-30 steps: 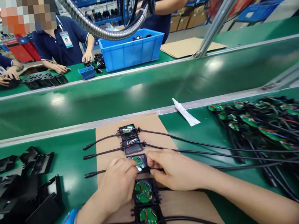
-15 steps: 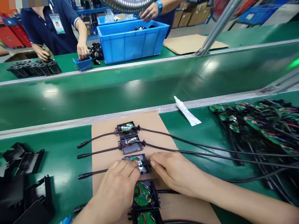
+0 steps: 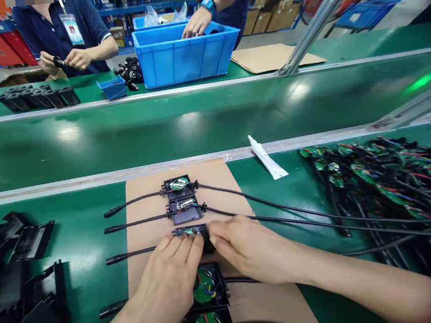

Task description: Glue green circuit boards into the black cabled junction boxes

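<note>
A black plastic case [image 3: 207,244] with a circuit board in it lies midway along the row on the cardboard sheet [image 3: 142,189]. My left hand [image 3: 172,269] is closed over its left part, fingertips pressed on the board area and hiding most of it. At the case's right end, my right hand [image 3: 252,249] is curled in a pinch around where the cable leaves; its fingertips are partly hidden. A black cable [image 3: 133,254] with a plug end runs out to the left. Two wired cases [image 3: 185,211] lie beyond my hands, and two with larger green boards [image 3: 208,284] lie nearer.
Empty black housings [image 3: 33,242] are piled at left. A heap of wired circuit boards [image 3: 385,180] lies at right, and a white tube [image 3: 267,157] near the ledge. Across the bench, co-workers handle parts beside a blue bin [image 3: 186,57] and a small blue tray [image 3: 112,88].
My right fingers have moved in closer over the case's right end, and the case now looks tilted. The view has shifted slightly. A co-worker's hand has left the small tray.
</note>
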Motion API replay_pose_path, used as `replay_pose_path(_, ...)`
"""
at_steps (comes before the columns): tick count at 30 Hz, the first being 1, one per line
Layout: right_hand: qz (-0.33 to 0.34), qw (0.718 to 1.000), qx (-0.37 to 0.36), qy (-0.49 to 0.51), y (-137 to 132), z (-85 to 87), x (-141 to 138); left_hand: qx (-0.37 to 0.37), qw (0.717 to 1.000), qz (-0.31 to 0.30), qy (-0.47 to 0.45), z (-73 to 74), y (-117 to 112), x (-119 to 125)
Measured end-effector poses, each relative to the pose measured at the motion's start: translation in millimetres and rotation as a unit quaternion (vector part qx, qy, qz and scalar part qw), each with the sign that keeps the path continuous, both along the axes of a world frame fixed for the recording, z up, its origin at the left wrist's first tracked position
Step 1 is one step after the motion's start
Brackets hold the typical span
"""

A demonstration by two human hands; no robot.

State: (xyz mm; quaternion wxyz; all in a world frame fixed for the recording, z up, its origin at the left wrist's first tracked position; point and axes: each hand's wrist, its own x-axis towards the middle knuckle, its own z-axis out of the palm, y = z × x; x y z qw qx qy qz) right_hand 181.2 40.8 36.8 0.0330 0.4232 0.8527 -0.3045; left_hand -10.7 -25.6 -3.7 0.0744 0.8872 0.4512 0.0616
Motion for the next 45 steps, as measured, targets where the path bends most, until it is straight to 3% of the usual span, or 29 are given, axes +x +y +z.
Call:
replay_pose_path(4, -0.029, 0.999, 0.009, 0.022, -5.5, -14.3, 6.4, -0.006, 1.000, 0.003, -0.003, 1.1, -0.8, -1.1)
replay_pose_path(7, -0.011, 0.999, 0.032, 0.010, -7.9, -24.9, 10.2, -0.003, 1.000, -0.012, -0.010, 2.3, -1.0, -1.3)
replay_pose_path(15, 0.043, 0.992, 0.103, -0.051, -1.0, -21.1, 1.1, -0.033, 0.999, 0.013, 0.010, 3.5, 3.2, 5.1)
replay_pose_path(19, 0.022, 0.990, 0.140, 0.024, -0.9, -24.4, 10.0, -0.018, 1.000, 0.016, -0.009, 2.7, 0.2, 3.1)
replay_pose_path(23, -0.006, 0.978, 0.140, 0.156, -2.4, -39.6, 15.2, -0.019, 1.000, 0.023, -0.001, 2.8, 1.4, 4.3)
replay_pose_path(27, 0.017, 0.960, 0.160, 0.228, -3.3, -49.2, 14.6, -0.023, 0.999, 0.032, 0.010, 2.5, 0.2, 9.7)
replay_pose_path(33, 0.064, 0.975, 0.109, 0.185, 14.6, -28.8, 20.3, -0.014, 0.995, 0.019, -0.101, 5.2, 1.5, -4.1)
replay_pose_path(35, 0.029, 0.973, 0.145, 0.175, 24.6, -28.9, 18.5, 0.028, 0.989, 0.059, -0.133, 7.1, 15.8, -17.5)
replay_pose_path(37, -0.029, 0.970, 0.175, 0.166, 32.1, -35.7, 14.4, 0.058, 0.984, 0.133, -0.107, 7.7, 34.6, -31.4)
replay_pose_path(39, -0.067, 0.970, 0.174, 0.153, 34.1, -42.4, 10.7, 0.047, 0.981, 0.182, -0.049, 7.5, 50.0, -42.5)
replay_pose_path(41, -0.070, 0.970, 0.171, 0.156, 30.1, -40.8, 9.5, 0.018, 0.982, 0.187, -0.032, 8.3, 55.9, -49.3)
replay_pose_path(45, -0.009, 0.972, 0.194, 0.134, 16.7, -6.3, 9.9, -0.016, 0.981, 0.164, -0.104, 18.0, 45.3, -51.0)
